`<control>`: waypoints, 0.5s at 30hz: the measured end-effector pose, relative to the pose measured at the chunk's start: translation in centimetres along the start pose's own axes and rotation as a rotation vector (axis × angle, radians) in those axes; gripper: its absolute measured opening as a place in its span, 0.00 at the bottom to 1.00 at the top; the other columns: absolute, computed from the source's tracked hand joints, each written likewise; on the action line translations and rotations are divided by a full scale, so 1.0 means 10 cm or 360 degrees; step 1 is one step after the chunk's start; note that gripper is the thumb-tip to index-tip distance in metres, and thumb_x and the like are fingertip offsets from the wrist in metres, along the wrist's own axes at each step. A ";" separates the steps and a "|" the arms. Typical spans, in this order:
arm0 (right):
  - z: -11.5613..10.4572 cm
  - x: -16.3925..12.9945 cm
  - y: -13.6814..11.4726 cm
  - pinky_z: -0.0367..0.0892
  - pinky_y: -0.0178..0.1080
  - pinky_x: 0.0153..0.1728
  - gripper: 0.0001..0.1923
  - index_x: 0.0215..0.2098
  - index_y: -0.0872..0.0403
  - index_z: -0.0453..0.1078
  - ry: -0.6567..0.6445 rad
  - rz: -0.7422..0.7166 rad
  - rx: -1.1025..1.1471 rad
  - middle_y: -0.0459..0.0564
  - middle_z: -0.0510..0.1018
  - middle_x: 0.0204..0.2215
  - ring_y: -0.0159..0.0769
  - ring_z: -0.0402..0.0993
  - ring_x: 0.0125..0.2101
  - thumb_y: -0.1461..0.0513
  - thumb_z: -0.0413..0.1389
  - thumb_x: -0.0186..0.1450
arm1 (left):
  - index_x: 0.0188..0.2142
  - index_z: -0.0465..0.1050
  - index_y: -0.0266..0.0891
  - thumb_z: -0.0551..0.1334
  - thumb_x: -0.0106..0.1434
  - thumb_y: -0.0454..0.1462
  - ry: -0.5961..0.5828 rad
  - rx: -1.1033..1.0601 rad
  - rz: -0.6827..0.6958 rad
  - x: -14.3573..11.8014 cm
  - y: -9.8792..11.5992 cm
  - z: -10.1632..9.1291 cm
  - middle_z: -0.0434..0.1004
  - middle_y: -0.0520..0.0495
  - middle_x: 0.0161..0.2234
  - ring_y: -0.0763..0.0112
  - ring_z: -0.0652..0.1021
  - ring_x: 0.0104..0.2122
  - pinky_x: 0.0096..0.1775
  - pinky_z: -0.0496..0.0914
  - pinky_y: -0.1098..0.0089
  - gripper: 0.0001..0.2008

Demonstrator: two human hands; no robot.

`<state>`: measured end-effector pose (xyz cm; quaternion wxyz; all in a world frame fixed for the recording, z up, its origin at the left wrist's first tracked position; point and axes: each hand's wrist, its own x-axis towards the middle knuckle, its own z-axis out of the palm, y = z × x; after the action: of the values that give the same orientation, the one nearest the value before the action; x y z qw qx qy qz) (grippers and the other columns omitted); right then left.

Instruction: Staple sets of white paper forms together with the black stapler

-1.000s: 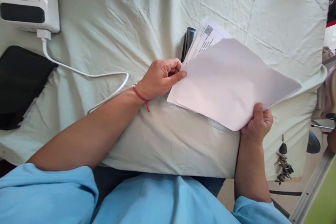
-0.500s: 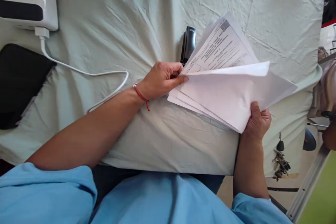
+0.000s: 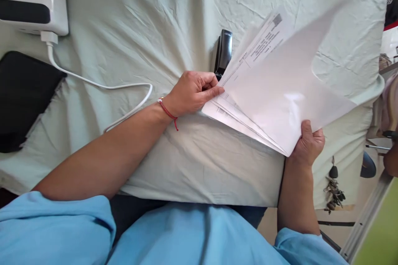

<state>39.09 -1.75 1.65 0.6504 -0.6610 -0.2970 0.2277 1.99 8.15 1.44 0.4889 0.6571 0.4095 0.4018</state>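
Observation:
A bundle of paper sheets (image 3: 280, 87) is held between both my hands above the cloth-covered table. My left hand (image 3: 195, 91), with a red string bracelet at the wrist, pinches the bundle's left corner between thumb and fingers. At the lower right corner, my right hand (image 3: 309, 143) grips the papers, thumb on top. One large pale sheet is lifted and curls over the others. Printed text shows on a sheet (image 3: 264, 45) partly covered behind it. Just beyond my left fingertips lies a black stapler (image 3: 224, 51), its near end close to the papers.
A white device (image 3: 56, 4) with a white cable (image 3: 124, 87) sits at the far left, above a black flat case (image 3: 25, 99). A bunch of keys (image 3: 334, 192) hangs at the cloth's right edge. Wrinkled pale green cloth (image 3: 139, 41) covers the table.
The lifted sheet has swung up and away from me, now covering more of the printed page. My right hand has shifted slightly right; my left hand stays almost still.

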 end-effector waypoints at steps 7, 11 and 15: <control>0.01 -0.04 -0.08 0.72 0.55 0.86 0.19 0.49 0.56 0.88 0.0007 0.0010 -0.0047 0.53 0.96 0.50 0.49 0.92 0.66 0.54 0.80 0.65 | 0.29 0.68 0.44 0.76 0.72 0.54 -0.0116 -0.0091 -0.0052 0.00 0.03 -0.02 0.64 0.56 0.25 0.74 0.63 0.27 0.30 0.56 0.68 0.26; 0.01 -0.02 -0.07 0.73 0.55 0.85 0.19 0.47 0.55 0.87 0.0036 -0.0007 -0.0056 0.52 0.96 0.48 0.48 0.93 0.64 0.54 0.80 0.64 | 0.30 0.69 0.45 0.73 0.71 0.48 -0.0132 0.0002 -0.0028 -0.01 0.01 -0.02 0.65 0.56 0.26 0.73 0.63 0.27 0.30 0.56 0.66 0.20; 0.02 -0.02 -0.06 0.74 0.57 0.85 0.20 0.46 0.54 0.88 0.0027 -0.0023 -0.0058 0.51 0.96 0.46 0.49 0.93 0.64 0.52 0.81 0.63 | 0.25 0.58 0.46 0.70 0.79 0.58 -0.0008 0.0087 0.0016 0.00 0.01 -0.01 0.52 0.56 0.24 0.72 0.56 0.27 0.31 0.50 0.63 0.34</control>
<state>38.74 -1.77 2.24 0.6424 -0.6725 -0.3003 0.2118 1.89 8.14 1.54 0.4697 0.6734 0.4157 0.3913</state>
